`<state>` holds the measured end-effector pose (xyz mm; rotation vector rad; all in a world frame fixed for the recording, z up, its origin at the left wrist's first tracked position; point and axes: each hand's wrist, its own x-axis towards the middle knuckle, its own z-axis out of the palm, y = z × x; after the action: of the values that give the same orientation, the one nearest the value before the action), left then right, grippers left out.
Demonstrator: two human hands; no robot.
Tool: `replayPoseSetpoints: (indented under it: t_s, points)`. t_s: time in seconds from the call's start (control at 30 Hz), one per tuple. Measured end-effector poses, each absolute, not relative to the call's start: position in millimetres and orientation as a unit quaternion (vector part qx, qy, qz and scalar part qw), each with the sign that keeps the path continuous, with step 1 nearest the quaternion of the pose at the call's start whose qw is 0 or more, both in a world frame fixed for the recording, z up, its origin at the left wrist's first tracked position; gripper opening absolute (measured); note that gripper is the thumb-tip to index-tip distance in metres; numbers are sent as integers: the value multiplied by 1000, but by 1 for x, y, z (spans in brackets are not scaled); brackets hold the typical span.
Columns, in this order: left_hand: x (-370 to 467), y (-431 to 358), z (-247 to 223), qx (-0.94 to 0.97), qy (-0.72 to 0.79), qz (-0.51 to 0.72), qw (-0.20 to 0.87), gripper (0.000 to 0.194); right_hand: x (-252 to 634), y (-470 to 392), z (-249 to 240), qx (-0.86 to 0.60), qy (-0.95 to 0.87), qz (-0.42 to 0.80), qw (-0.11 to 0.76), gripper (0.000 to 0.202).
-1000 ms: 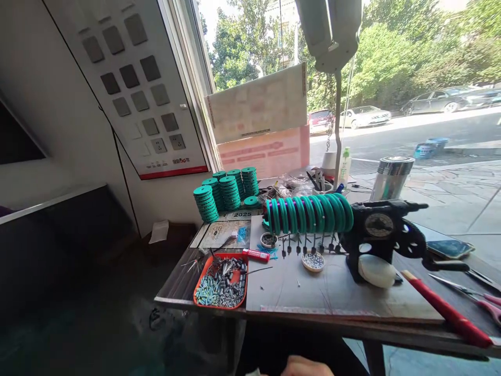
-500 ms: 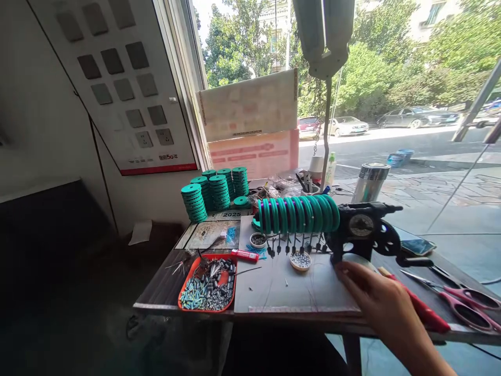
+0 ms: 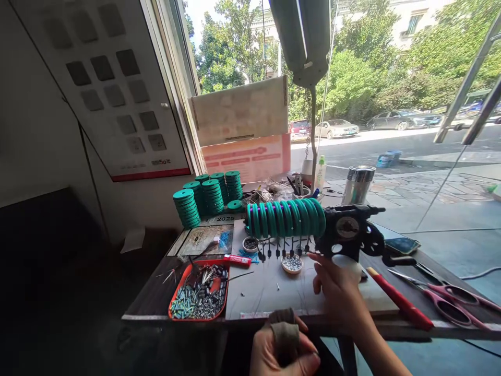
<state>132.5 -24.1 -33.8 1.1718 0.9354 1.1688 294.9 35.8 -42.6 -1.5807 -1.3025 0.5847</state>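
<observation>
Right, our right hand (image 3: 338,284) reaches open to the black winder (image 3: 348,237) at mid-desk (image 3: 266,292), rigid and heavy-looking, best gripped at its base, while our left hand (image 3: 282,350), low near the desk edge, pinches a soft cloth wad (image 3: 285,331).

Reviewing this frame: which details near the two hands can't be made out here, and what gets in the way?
- Head view: the white object under the black winder is mostly covered by the right hand.
- Head view: the left hand is cut off by the bottom edge; whether its fingers grip anything is unclear, a brown wrap covers one finger.
- Head view: the small bowl holds beads too small to identify.
- Head view: pieces in the orange tray are too small to tell apart.
</observation>
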Motion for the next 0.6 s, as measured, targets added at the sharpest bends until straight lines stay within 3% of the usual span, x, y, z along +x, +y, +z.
replayPoseSetpoints:
  t_s: [0.2, 0.37, 0.6]
  points:
    - [150, -16, -22, 488, 451, 519, 538, 4, 298, 36, -43, -681, -543, 227, 435, 64]
    - [160, -7, -14, 487, 449, 519, 540, 6, 293, 37, -39, -717, -538, 171, 410, 56]
    - [160, -6, -8, 479, 458, 531, 528, 7, 288, 42, -40, -685, -545, 155, 458, 43]
